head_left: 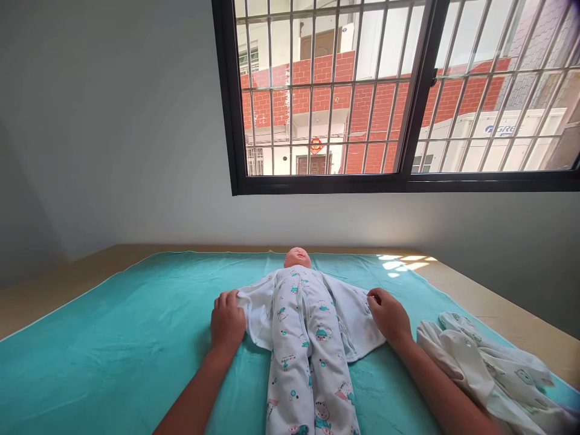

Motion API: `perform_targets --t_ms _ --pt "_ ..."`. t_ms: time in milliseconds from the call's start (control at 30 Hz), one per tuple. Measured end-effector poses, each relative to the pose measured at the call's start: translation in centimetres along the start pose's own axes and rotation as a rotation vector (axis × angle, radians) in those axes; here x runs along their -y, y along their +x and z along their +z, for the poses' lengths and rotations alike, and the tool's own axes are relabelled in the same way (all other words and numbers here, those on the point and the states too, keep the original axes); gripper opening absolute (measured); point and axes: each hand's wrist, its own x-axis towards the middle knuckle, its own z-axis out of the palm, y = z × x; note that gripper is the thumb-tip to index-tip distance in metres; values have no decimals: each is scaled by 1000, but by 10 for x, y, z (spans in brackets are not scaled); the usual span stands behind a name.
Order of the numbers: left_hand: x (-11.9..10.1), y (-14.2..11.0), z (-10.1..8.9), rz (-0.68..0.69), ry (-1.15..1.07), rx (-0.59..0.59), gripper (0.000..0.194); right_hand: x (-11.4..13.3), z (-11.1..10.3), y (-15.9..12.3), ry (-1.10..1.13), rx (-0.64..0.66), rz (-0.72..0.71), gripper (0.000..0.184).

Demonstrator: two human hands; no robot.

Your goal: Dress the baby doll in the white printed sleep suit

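Note:
A baby doll (298, 258) lies on its back on a teal mat (136, 326), its head toward the wall. It wears white printed trousers (308, 356), and an open white jacket (351, 314) is spread flat to both sides under it. My left hand (226, 323) grips the jacket's left flap at its edge. My right hand (388, 315) presses on the right flap, fingers curled over the cloth.
A pile of white printed baby clothes (489, 368) lies on the mat to my right. The mat covers a wooden bed base (498, 302) set against a grey wall. A barred window (399, 96) is above.

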Motion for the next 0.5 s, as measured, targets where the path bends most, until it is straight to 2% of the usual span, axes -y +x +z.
perform_targets --t_ms 100,167,233,300,367,433,500 --pt "-5 -5 3 290 30 -67 40 42 9 -13 257 0 -256 26" --pt "-8 -8 6 489 68 -94 39 80 16 -24 386 76 -416 32" --pt "-9 -10 8 587 96 -57 38 120 25 -31 400 186 -529 36" --pt "-9 -11 11 579 111 24 37 155 37 -30 356 273 -624 35" --pt "-8 -10 13 502 129 103 38 182 49 -22 332 322 -676 24" --pt "-7 -9 16 415 146 146 41 201 62 -9 328 362 -692 9" --pt "-5 -8 19 366 156 160 45 214 72 2 321 403 -677 10"
